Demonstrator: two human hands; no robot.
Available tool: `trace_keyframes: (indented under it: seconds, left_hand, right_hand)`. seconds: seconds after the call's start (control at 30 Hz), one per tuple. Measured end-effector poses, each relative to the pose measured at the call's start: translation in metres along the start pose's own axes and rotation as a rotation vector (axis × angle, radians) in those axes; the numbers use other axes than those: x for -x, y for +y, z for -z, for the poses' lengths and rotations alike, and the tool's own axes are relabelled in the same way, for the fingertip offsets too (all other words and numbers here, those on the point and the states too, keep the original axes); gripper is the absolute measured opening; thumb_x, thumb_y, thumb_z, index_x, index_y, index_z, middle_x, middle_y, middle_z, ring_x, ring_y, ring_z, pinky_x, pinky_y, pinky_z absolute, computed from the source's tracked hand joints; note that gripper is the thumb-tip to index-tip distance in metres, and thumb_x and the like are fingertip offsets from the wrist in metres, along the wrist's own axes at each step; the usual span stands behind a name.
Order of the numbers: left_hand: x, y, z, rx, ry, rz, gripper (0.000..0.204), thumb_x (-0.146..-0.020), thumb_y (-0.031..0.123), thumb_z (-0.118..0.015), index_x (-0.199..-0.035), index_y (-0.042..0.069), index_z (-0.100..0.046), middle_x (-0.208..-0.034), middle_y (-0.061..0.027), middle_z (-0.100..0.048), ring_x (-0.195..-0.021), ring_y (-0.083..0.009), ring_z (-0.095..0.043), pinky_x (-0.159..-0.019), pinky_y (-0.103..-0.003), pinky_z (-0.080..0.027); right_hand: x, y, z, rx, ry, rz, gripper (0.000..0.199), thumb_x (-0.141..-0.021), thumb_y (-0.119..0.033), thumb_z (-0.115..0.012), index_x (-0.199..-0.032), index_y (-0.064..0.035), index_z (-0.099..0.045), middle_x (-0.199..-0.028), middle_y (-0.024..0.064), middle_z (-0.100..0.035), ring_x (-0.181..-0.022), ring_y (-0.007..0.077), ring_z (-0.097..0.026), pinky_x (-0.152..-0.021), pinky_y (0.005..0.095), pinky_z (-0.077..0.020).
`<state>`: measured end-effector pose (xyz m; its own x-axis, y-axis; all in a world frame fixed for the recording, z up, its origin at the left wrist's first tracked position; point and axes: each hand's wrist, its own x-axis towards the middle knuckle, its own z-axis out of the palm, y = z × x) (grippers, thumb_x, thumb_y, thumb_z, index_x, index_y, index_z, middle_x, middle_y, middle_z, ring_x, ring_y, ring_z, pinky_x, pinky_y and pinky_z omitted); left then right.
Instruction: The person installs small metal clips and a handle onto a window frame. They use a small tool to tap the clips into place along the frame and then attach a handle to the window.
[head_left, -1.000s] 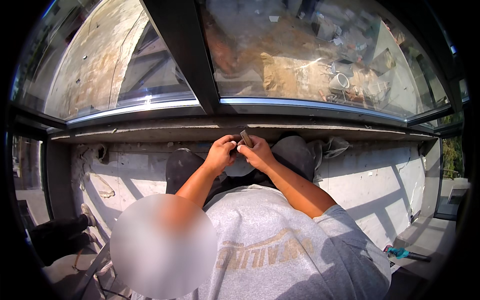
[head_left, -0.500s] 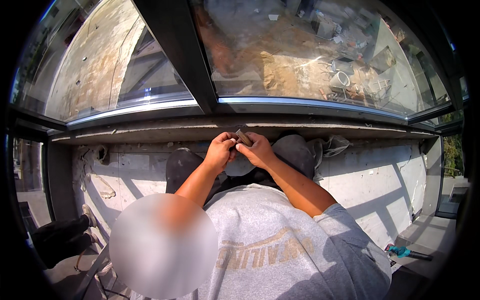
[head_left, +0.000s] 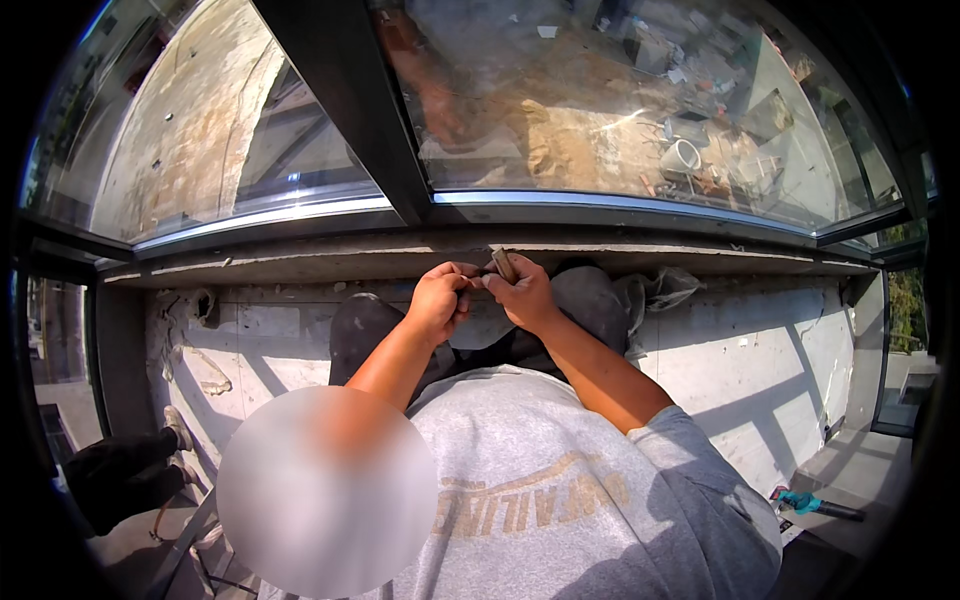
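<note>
Both of my hands meet in front of my bent knees, below the window frame. My right hand (head_left: 524, 300) is closed on a short, brown, handle-like piece (head_left: 504, 266), which sticks up past the fingers. What its lower end joins to is hidden in the grip. My left hand (head_left: 437, 303) is closed too, with thumb and fingertips pinched beside the right fingers. Whatever sits in that pinch is too small to make out. The fingertips of the two hands are nearly touching.
A concrete ledge (head_left: 300, 268) runs below the dark window frame (head_left: 335, 110). Clear plastic sheeting (head_left: 672, 288) lies right of my knee. A teal-and-black tool (head_left: 815, 505) lies at lower right. Another person's legs (head_left: 125, 475) show at lower left, near a rope (head_left: 205, 550).
My right hand has shifted slightly right and up, and the brown piece stands more upright. The left hand has moved slightly left, with the fingers curled more.
</note>
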<state>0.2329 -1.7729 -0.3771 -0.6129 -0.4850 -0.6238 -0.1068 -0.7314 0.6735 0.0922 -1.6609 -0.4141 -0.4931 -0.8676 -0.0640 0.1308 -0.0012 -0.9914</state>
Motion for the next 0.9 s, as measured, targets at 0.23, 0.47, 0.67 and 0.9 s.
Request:
trace_keyframes:
  seconds: [0.23, 0.47, 0.67, 0.9]
  left_hand:
    - [0.002, 0.011, -0.024, -0.427, 0.051, -0.131, 0.017, -0.093, 0.017, -0.069, -0.102, 0.002, -0.068, -0.076, -0.0005, -0.060, -0.061, -0.0073, -0.047, -0.053, -0.025, -0.036]
    - [-0.029, 0.007, -0.042, -0.246, 0.039, -0.099, 0.018, -0.095, 0.022, -0.067, -0.085, 0.009, -0.061, -0.064, 0.0032, -0.047, -0.048, -0.0094, -0.040, -0.044, -0.027, -0.030]
    - [-0.102, 0.007, -0.068, 0.115, 0.235, -0.041, 0.022, -0.096, 0.022, -0.063, -0.078, 0.013, -0.052, -0.060, 0.0016, -0.042, -0.044, -0.0137, -0.036, -0.042, -0.032, -0.028]
    - [-0.130, 0.010, -0.087, 0.143, 0.362, -0.106, 0.020, -0.093, 0.022, -0.073, -0.086, 0.008, -0.060, -0.064, -0.0015, -0.051, -0.048, -0.0152, -0.044, -0.044, -0.035, -0.034]
  right_hand:
    - [-0.016, -0.041, 0.019, -0.029, -0.043, -0.452, 0.018, -0.088, -0.018, -0.071, -0.098, -0.0036, -0.067, -0.080, 0.0023, -0.064, -0.061, 0.0105, -0.059, -0.050, 0.0268, -0.0440]
    - [-0.017, -0.044, 0.031, -0.131, 0.157, -0.449, 0.021, -0.091, -0.025, -0.073, -0.101, -0.0082, -0.064, -0.078, -0.0002, -0.060, -0.056, 0.0088, -0.054, -0.048, 0.0255, -0.0423]
    - [-0.010, -0.042, 0.047, -0.156, 0.246, -0.428, 0.023, -0.092, -0.028, -0.073, -0.101, -0.0091, -0.063, -0.076, -0.0004, -0.058, -0.056, 0.0089, -0.054, -0.050, 0.0251, -0.0423]
    - [0.005, -0.031, 0.054, -0.161, 0.228, -0.412, 0.025, -0.096, -0.030, -0.068, -0.098, -0.0063, -0.063, -0.073, -0.0001, -0.056, -0.057, 0.0096, -0.053, -0.051, 0.0260, -0.0428]
